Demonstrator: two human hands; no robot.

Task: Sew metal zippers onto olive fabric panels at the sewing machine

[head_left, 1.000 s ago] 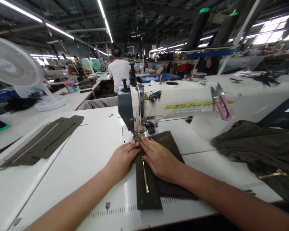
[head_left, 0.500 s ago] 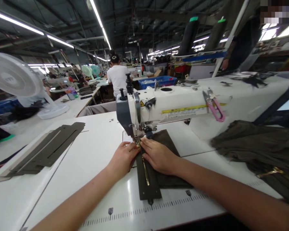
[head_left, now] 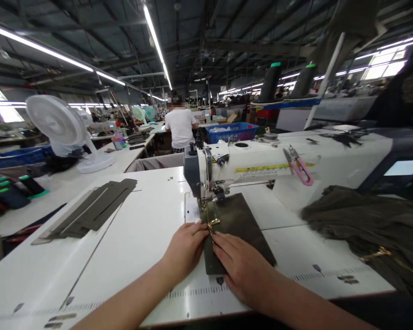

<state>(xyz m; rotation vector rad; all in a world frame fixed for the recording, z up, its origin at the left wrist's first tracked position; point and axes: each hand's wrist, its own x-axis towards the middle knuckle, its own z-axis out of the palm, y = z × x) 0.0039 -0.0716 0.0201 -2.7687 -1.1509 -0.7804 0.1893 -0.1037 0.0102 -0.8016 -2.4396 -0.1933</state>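
Observation:
A dark olive fabric panel lies under the needle area of a white sewing machine. A gold zipper with its pull runs along the panel's left part, just in front of the presser foot. My left hand is at the panel's left edge, its fingers curled together on the fabric beside the zipper; the thumb is hidden. My right hand lies on the panel right of the zipper, fingers stretched out flat and pointing towards the needle.
Stacked dark fabric pieces lie on the left of the table. Crumpled dark fabric is piled at right. Pink-handled thread snips rest against the machine arm. A white fan stands at left. A person in white is ahead.
Both hands have moved back from the needle towards me along the fabric. The zipper strip has shifted in under the machine, and the gold pull now shows. My view has shifted too.

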